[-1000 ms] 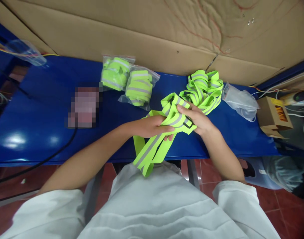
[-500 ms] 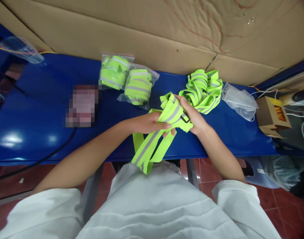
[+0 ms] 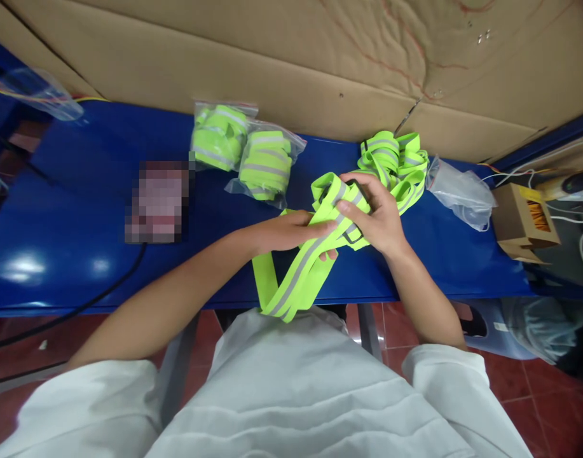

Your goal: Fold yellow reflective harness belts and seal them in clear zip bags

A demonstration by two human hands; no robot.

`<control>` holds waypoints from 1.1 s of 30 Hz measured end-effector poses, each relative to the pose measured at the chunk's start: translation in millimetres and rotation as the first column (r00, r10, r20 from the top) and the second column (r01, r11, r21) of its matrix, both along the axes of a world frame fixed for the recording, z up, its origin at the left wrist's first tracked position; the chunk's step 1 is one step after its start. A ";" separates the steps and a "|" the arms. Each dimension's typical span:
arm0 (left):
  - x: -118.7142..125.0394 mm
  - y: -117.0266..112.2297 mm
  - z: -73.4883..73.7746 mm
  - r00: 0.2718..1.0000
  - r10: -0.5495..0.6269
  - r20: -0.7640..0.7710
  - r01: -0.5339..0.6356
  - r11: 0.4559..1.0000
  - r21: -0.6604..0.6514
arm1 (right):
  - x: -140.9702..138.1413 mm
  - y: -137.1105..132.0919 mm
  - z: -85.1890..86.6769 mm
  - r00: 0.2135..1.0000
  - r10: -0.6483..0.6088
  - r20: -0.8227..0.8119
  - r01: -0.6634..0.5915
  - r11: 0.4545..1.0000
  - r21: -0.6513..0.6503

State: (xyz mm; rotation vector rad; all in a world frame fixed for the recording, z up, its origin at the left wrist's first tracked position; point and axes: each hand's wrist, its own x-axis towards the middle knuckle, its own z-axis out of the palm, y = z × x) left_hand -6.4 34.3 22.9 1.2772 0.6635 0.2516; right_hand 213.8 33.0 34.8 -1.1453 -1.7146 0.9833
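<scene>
Both hands hold one neon-yellow strap with a grey reflective stripe point(image 3: 298, 280) over the front of the blue table point(image 3: 81, 210). My left hand point(image 3: 291, 232) is closed, pinching the strap near its middle. My right hand point(image 3: 374, 216) is closed over the folded upper loops and a black buckle. The strap's long loops hang down past the table edge toward my white clothing. Just beyond my right hand lies a loose pile of the same straps point(image 3: 396, 162).
Two clear bags with folded straps point(image 3: 267, 165) point(image 3: 219, 137) lie at the table's back. Empty clear bags point(image 3: 463, 191) sit at right, another at far left point(image 3: 38, 95). A small cardboard box point(image 3: 524, 222), cables and a cardboard wall point(image 3: 295, 70) border the table.
My right hand has turned over onto the folded loops and drawn them in; the hanging loops have risen a little. My left hand has kept its pinch in nearly the same place.
</scene>
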 end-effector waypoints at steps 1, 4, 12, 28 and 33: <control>0.2 -0.3 -1.4 1.000 -0.029 -0.008 0.029 0.998 0.048 | 0.2 0.2 -0.6 1.000 0.011 0.007 -0.011 1.000 -0.019; -1.4 1.1 -7.7 0.987 -0.159 -0.002 0.157 0.972 0.177 | 3.6 1.5 -5.7 0.997 0.065 0.035 -0.057 0.981 -0.186; -2.8 0.4 -4.0 0.979 -0.199 0.035 0.186 0.956 0.226 | 0.2 -4.1 -7.8 0.971 0.024 -0.239 -0.152 0.831 -0.535; 3.8 3.1 -16.6 0.980 -0.180 0.087 0.120 0.876 0.467 | -3.9 -18.7 -2.2 0.924 0.292 0.246 -0.253 0.951 -0.181; 3.1 4.2 -12.1 0.991 -0.094 0.096 0.075 0.980 0.184 | -6.8 -16.8 -6.7 0.972 0.098 0.215 -0.101 0.995 0.003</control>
